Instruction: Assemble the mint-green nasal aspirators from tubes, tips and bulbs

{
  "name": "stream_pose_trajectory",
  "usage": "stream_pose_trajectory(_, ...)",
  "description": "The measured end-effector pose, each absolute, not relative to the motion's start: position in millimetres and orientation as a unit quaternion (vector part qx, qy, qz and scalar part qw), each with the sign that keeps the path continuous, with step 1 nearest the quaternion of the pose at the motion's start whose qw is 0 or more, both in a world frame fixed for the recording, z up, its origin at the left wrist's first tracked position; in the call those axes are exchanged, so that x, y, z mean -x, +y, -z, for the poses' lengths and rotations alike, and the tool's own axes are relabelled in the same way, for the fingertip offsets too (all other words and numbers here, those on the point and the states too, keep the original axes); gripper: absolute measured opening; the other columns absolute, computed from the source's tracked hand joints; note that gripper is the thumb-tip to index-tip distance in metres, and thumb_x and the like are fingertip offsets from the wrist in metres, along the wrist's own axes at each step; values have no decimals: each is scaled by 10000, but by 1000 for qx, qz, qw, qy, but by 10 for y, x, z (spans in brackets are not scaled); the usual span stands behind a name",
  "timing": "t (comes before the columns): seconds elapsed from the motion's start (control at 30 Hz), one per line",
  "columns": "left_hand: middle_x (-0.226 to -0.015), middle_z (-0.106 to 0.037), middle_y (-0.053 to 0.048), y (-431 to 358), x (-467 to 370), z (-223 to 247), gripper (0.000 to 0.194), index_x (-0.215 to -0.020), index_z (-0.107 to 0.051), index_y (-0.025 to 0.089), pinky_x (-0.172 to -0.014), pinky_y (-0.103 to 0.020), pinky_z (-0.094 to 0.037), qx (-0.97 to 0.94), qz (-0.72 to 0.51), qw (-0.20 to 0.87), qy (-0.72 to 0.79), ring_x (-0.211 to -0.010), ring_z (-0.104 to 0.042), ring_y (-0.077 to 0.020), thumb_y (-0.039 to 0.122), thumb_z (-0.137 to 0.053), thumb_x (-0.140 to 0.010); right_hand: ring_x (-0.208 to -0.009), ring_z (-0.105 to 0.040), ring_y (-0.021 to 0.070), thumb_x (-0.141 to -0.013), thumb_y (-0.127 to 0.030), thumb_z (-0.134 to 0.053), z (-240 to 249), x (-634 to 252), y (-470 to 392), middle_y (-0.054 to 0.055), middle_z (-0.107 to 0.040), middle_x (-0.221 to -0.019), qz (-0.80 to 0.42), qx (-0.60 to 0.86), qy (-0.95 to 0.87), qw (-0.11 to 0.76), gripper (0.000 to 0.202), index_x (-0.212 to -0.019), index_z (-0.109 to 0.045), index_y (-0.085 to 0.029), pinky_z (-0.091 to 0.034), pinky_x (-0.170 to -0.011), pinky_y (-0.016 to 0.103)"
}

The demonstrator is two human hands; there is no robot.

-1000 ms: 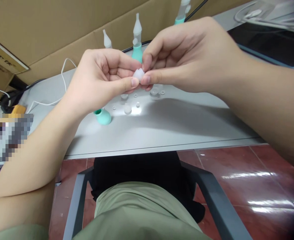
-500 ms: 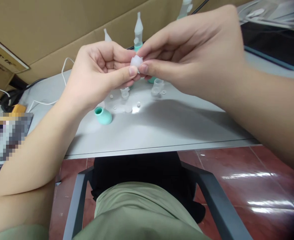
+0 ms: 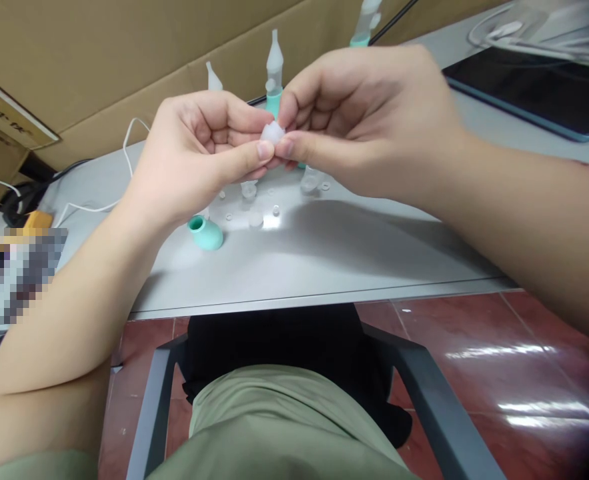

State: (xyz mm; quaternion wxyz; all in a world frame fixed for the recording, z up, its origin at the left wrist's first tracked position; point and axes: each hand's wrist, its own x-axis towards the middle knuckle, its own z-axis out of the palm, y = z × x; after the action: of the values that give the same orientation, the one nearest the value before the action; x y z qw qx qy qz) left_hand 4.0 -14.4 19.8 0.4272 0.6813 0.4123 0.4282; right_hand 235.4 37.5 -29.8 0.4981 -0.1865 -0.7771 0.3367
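Between the fingertips of both hands is a small translucent white plastic piece [image 3: 273,132], partly covered by the fingers. My left hand [image 3: 199,137] pinches it from the left with thumb and index finger. From the other side my right hand [image 3: 359,117] grips it the same way. Both hands are raised above the table. Below them on the tabletop lie a teal rubber bulb [image 3: 207,233] with an open mouth, a clear plastic part [image 3: 249,191], another clear part [image 3: 310,180] and several small rings and discs.
A teal-and-clear nasal aspirator [image 3: 274,63] with a pointed tip stands behind my hands, with others left and right. A dark phone or tablet [image 3: 534,90] lies at the right near white cables. Cardboard [image 3: 149,47] borders the back of the grey table [image 3: 324,273].
My right hand has come down and its wrist has turned a little. Both hands still hold the white piece at nearly the same spot.
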Motion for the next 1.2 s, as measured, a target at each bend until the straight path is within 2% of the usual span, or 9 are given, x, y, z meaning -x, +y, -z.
stream_pose_trajectory(0.07, -986, -922, -28, -153, -48, -202, 176, -1035, -888, 140, -1165, -588, -742, -687, -413, 425, 421, -983, -926, -247, 69, -1018, -941, -824, -746, 27, -1039, -55, -900, 294, -2369, 409, -63, -768, -912, -346, 186, -787, 475, 191, -1036, -770, -195, -583, -740, 128)
stream_pose_trajectory(0.2, -892, -899, -15, -157, -65, -186, 189, -1000, -883, 107, -1106, -588, -777, -673, -439, 447, 394, -830, -876, -183, -55, -936, -918, -819, -762, 42, -1035, -138, -921, 270, -2412, 457, -61, -775, -901, -385, 158, -799, 434, 220, -1013, -729, -243, -602, -716, 127)
stream_pose_trajectory(0.4, -948, -926, -14, -128, -32, -182, 126, -1036, -898, 92, -1189, -717, -756, -688, -416, 450, 388, -997, -974, -312, -6, -938, -968, -863, -805, 41, -1028, -256, -936, 241, -2436, 442, -76, -835, -948, -445, 128, -787, 408, 243, -1006, -695, -246, -640, -744, 132)
stream_pose_trajectory(0.63, -945, -921, 4, -111, 9, -145, 148, -1081, -911, 99, -1305, -837, -638, -676, -407, 460, 407, -1290, -936, -442, 62, -978, -955, -822, -815, 38, -950, -531, -1070, 194, -2458, 428, -88, -837, -930, -443, 153, -787, 402, 461, -993, -720, -234, -678, -740, 144)
stream_pose_trajectory(0.77, -943, -926, 17, -119, -7, -130, 154, -1053, -913, 136, -1215, -768, -740, -686, -426, 462, 367, -1031, -978, -321, 14, -921, -957, -818, -855, 72, -925, -619, -1072, 163, -2488, 447, -90, -831, -872, -437, 173, -787, 399, 487, -983, -769, -242, -729, -763, 155)
stream_pose_trajectory(0.87, -974, -945, -17, -144, -33, -193, 190, -1018, -905, 159, -1137, -626, -802, -698, -396, 440, 404, -974, -959, -276, -11, -921, -934, -768, -863, 102, -891, -561, -1100, 152, -2501, 465, -75, -855, -843, -452, 171, -779, 400, 448, -932, -785, -245, -751, -748, 173)
stream_pose_trajectory(0.97, -976, -947, -40, -167, -58, -251, 170, -1003, -915, 180, -1034, -529, -811, -691, -382, 439, 429, -943, -932, -256, 40, -971, -925, -735, -852, 99, -891, -473, -1084, 131, -2510, 464, -73, -875, -862, -439, 187, -780, 404, 323, -911, -843, -259, -747, -722, 164)
stream_pose_trajectory(1.03, -949, -937, -30, -177, -72, -259, 177, -994, -918, 183, -1014, -537, -807, -688, -388, 442, 425, -914, -923, -251, 33, -976, -921, -722, -840, 80, -897, -433, -1072, 104, -2517, 452, -83, -874, -859, -422, 204, -783, 409, 256, -900, -873, -271, -731, -712, 137)
stream_pose_trajectory(1.2, -951, -939, -30, -201, -102, -248, 218, -985, -921, 171, -1076, -626, -803, -684, -404, 447, 411, -932, -928, -270, -24, -962, -898, -729, -835, 66, -852, -300, -1102, 34, -2538, 424, -52, -843, -784, -415, 216, -772, 431, 212, -886, -902, -238, -663, -658, 61)
